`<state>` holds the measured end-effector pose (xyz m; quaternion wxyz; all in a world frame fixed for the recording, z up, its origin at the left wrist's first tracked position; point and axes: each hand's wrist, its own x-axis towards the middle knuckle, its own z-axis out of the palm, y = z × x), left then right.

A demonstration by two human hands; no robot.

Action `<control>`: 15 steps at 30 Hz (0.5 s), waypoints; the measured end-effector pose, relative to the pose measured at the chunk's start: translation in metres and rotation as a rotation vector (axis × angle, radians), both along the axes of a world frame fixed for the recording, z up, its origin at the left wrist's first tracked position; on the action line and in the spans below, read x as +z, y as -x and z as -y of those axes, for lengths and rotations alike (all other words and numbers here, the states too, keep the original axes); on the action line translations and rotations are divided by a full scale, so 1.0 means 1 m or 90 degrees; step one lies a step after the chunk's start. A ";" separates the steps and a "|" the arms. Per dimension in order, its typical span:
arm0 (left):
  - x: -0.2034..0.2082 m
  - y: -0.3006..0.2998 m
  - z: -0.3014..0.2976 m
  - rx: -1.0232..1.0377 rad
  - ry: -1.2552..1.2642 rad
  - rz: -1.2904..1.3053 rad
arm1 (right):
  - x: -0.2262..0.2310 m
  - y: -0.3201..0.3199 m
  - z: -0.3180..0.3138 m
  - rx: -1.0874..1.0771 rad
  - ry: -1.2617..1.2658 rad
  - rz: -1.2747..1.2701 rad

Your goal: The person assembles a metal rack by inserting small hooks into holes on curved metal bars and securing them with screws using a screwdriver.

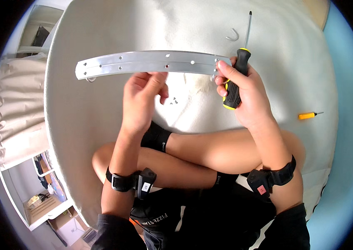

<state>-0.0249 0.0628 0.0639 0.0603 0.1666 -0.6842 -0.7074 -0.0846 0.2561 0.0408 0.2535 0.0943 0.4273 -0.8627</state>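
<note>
A long, slightly curved silver metal rail with a row of holes (139, 62) is held up crosswise in front of me. My right hand (247, 89) grips its right end between thumb and fingers. A black and yellow screwdriver (242, 62) lies in that same hand, its shaft pointing away from me. Below the rail's middle is my left hand (141, 98), fingers curled and closed, with the fingertips partly behind the lower edge. Skin colour shows through one hole there. Whatever those fingertips hold, if anything, is hidden. Small hooks show beneath both rail ends.
On the pale bedding (176, 25) lie a loose metal hook (232, 35) at the far right and several small dark screws (174, 101) near my left hand. A small yellow screwdriver (307, 116) rests at the right. My crossed legs (218, 150) occupy the near side.
</note>
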 end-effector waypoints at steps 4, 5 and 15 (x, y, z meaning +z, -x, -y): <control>-0.007 -0.001 0.035 0.036 0.092 0.049 | -0.003 0.001 0.004 -0.006 -0.005 0.013; -0.012 -0.001 0.041 0.021 0.174 0.099 | -0.004 0.001 0.005 -0.020 -0.007 0.018; -0.073 -0.014 0.039 -0.298 0.711 0.167 | -0.013 0.004 0.005 -0.042 -0.038 0.021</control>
